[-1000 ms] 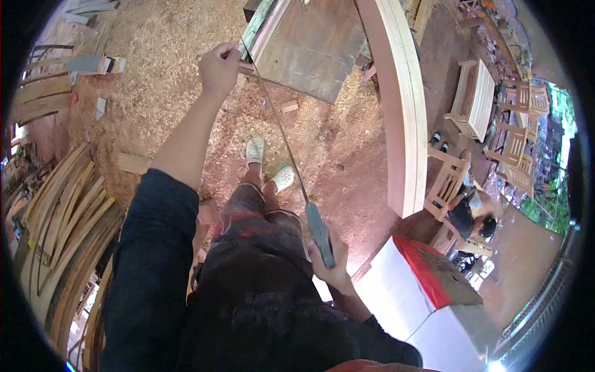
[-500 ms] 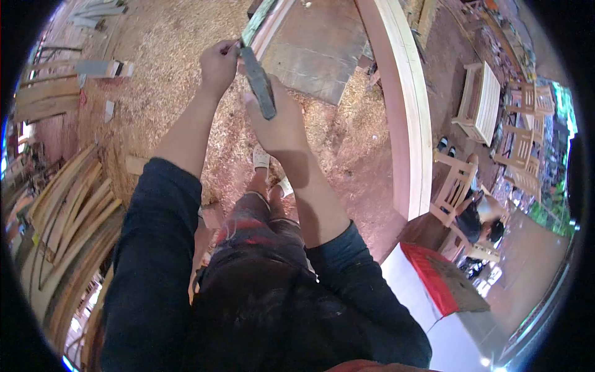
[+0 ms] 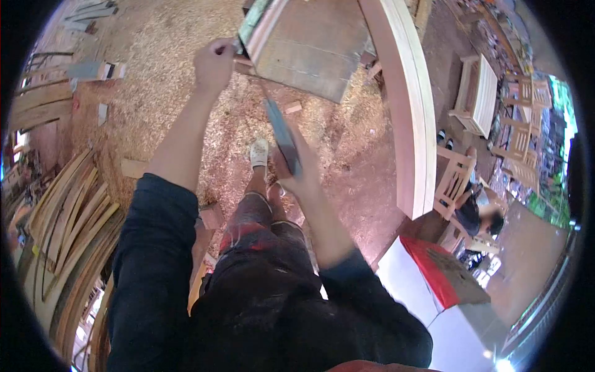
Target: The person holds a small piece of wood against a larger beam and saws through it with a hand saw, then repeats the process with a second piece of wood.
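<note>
My left hand (image 3: 213, 62) is closed, its fingers curled in a pinch at the end of a narrow greenish-edged wooden piece (image 3: 253, 23); I cannot tell what small dark thing is between the fingertips. Lower and to the right, my right hand (image 3: 304, 152) is wrapped round a hammer, blurred by motion. The hammer's long grey head (image 3: 282, 133) shows from above, pointing up toward the left hand; its handle is hidden. Beyond the wooden piece lies a wide brown panel (image 3: 316, 49).
A thick pale beam (image 3: 409, 111) runs down the right side. Wood shavings (image 3: 149, 74) cover the floor, with a small offcut (image 3: 292, 107) on them. Curved wooden strips (image 3: 68, 223) are piled at left. A slatted bench (image 3: 474, 96), chairs and a seated person (image 3: 474, 214) are at right.
My right hand has drawn the hammer back, down and to the right, away from the left hand. The left hand has shifted only slightly left.
</note>
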### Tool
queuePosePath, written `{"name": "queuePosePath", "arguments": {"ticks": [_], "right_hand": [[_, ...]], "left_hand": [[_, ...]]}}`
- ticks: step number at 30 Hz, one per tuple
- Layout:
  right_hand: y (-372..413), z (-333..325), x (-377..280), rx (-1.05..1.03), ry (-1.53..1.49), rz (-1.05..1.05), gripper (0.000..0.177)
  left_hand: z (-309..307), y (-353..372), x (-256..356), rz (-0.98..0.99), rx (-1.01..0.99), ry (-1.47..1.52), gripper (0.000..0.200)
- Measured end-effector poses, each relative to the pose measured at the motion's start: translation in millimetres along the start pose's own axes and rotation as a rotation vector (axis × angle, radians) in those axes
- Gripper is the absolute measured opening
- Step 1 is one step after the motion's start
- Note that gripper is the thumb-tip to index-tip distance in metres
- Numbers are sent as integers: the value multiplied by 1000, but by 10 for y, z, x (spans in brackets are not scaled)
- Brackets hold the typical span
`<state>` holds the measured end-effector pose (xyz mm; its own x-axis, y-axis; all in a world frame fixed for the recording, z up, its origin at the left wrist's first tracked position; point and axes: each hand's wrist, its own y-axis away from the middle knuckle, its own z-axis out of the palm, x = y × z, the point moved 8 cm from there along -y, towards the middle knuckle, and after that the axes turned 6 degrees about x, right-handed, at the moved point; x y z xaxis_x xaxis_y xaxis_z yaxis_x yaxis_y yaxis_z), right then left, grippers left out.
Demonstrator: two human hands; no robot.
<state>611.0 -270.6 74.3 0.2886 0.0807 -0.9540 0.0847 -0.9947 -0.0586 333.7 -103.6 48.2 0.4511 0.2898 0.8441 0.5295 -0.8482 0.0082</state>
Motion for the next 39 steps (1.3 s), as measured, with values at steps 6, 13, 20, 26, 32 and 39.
{"name": "queuePosePath", "arguments": {"ticks": [6,13,20,26,32,39], "right_hand": [[-916,372,-389,-19,-9,3,52],[-579,122,-184,-101,-62,185,61],[-489,246,363,-23,-131,-70,67],[-729,71,-361,-193,7,187,65],[723,-905,-578,-208,141,299,63],[1463,-1298,-609,-148,116,371,60]], "left_hand": [[16,17,4,48,47,11,26],[98,485,137,105,63,-46,24],[89,448,185,62,84,-41,20],[57,525,194,-6,96,48,21],[125,467,65,22,118,-8,24],[103,511,208,-76,41,81,26]]}}
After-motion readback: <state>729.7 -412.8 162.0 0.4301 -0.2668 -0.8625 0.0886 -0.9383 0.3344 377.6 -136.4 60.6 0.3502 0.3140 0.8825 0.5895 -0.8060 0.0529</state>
